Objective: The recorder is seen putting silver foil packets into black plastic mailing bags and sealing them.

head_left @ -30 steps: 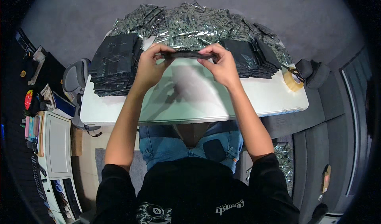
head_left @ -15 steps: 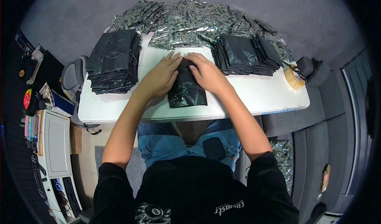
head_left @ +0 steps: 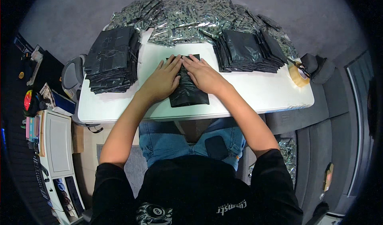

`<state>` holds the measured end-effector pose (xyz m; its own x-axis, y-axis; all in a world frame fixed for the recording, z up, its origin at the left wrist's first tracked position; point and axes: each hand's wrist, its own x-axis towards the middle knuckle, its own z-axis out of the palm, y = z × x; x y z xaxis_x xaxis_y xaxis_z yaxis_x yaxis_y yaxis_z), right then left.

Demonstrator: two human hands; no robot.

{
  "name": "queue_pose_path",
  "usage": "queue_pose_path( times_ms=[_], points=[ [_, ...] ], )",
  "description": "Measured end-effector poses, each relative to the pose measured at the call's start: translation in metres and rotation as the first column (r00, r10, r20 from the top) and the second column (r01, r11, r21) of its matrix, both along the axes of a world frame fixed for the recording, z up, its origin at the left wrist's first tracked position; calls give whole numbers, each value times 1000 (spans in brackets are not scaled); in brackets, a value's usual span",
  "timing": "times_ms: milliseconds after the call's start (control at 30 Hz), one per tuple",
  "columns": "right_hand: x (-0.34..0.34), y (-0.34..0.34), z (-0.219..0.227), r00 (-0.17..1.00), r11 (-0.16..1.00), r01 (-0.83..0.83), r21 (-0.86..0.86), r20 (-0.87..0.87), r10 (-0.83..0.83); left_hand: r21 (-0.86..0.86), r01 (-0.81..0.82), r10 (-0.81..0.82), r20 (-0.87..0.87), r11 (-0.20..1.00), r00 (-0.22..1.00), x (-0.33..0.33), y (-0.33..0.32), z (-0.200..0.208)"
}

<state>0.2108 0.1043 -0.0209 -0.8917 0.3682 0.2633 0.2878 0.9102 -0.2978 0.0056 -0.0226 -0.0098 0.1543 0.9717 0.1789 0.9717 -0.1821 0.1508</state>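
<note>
A black plastic pouch (head_left: 189, 96) lies on the white table (head_left: 255, 95) in front of me, its short side toward the near edge. Across its upper part my left hand (head_left: 162, 78) rests flat, fingers stretched out and pointing away from me. My right hand (head_left: 203, 75) lies flat on the same pouch, its fingers extended and the fingertips meeting those of the left. Both hands hold nothing. They cover parts of the pouch's sides and upper half.
At the left stands a tall stack of black pouches (head_left: 109, 53); more black pouches (head_left: 241, 49) are piled at the right. Camouflage-patterned clear packets (head_left: 191, 19) heap along the far edge. Tape (head_left: 298, 76) and black scissors (head_left: 303, 68) sit at the right end, beside a grey sofa (head_left: 315, 105).
Both hands have flattened out over the pouch, with the right fingers straightening from a bent pose. The pouch's far end now shows above the fingertips.
</note>
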Motion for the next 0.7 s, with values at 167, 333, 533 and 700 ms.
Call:
queue_pose_path(
  times_ms=[167, 333, 533, 700],
  points=[
    [11, 2, -1, 998, 997, -66, -41, -6, 66, 36, 91, -95, 107, 995, 990, -4, -9, 3],
    [24, 0, 4, 995, 990, -96, -103, -6, 96, -16, 108, -100, 278, 994, 955, -3, -26, 16],
    [36, -3, 11, 985, 981, -165, -101, 26, 168, -36, 117, -101, 290, 993, 952, -9, -41, 15],
    [60, -1, 10, 954, 924, -299, -237, -105, 282, -78, 97, -64, 350, 992, 935, -11, -57, 18]
  ],
)
